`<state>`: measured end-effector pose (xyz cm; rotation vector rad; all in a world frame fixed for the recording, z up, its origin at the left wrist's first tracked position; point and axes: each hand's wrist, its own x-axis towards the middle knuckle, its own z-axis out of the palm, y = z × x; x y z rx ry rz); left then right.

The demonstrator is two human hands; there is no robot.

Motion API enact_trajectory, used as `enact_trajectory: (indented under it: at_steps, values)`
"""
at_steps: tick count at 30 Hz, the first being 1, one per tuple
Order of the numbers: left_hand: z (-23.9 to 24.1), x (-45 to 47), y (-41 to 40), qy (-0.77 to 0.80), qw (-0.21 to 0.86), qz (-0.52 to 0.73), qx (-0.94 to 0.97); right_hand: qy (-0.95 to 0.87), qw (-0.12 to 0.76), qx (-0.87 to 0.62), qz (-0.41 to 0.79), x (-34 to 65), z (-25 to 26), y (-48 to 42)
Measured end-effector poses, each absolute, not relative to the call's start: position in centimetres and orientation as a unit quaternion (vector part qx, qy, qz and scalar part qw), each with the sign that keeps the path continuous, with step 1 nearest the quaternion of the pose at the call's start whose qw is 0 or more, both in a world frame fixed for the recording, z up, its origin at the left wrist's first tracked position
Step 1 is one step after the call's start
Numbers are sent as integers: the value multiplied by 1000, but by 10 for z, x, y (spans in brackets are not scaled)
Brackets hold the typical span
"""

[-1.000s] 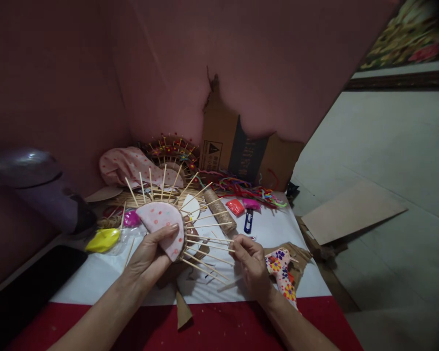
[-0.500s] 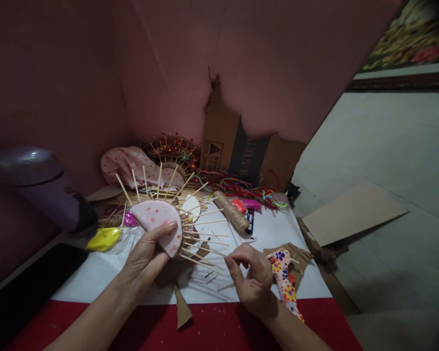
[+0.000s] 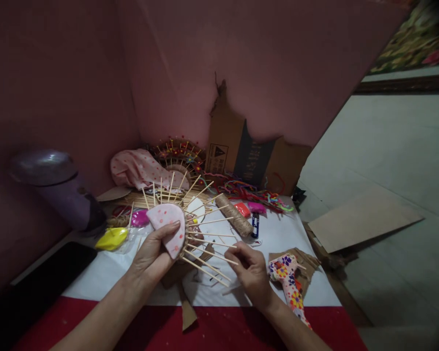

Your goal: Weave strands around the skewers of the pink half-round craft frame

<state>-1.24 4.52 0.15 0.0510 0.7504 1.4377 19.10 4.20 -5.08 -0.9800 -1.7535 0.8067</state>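
My left hand [image 3: 151,256] grips a half-round piece covered in pink dotted cloth [image 3: 168,226], with several thin wooden sticks [image 3: 207,241] fanning out from its rim. The thumb lies across the cloth face. My right hand [image 3: 250,273] is closed in a pinch at the outer ends of the lower sticks, apparently holding twine that I cannot make out clearly. A spool of brown twine [image 3: 236,222] lies on the white sheet [image 3: 278,234] just beyond the sticks. A flower-patterned glue gun [image 3: 289,282] rests right of my right hand.
Yellow [image 3: 111,239], magenta [image 3: 139,218] and red [image 3: 243,209] clay packets, a blue clip [image 3: 255,225], coloured cords [image 3: 252,190], a finished stick fan [image 3: 177,153], pink cloth [image 3: 135,168] and cardboard [image 3: 249,156] crowd the back. A purple appliance [image 3: 58,187] stands left. Loose cardboard [image 3: 362,219] lies on the floor right.
The camera shifted slightly, so everything sits a bit further right. My left hand tilted the stick piece. My right hand dipped toward me, then returned to the stick tips.
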Motion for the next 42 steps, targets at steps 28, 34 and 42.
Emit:
enact_trajectory:
  at_steps: [28, 34, 42]
  values:
    - [-2, 0, 39, 321, 726, 608, 14, -910, 322, -220, 138, 190, -59, 38]
    - [0, -10, 45, 335, 682, 650, 22, -834, 367, -308, 275, 188, -50, 38]
    - [6, -13, 49, 361, 640, 678, 9, -694, 492, -396, 345, 193, -51, 39]
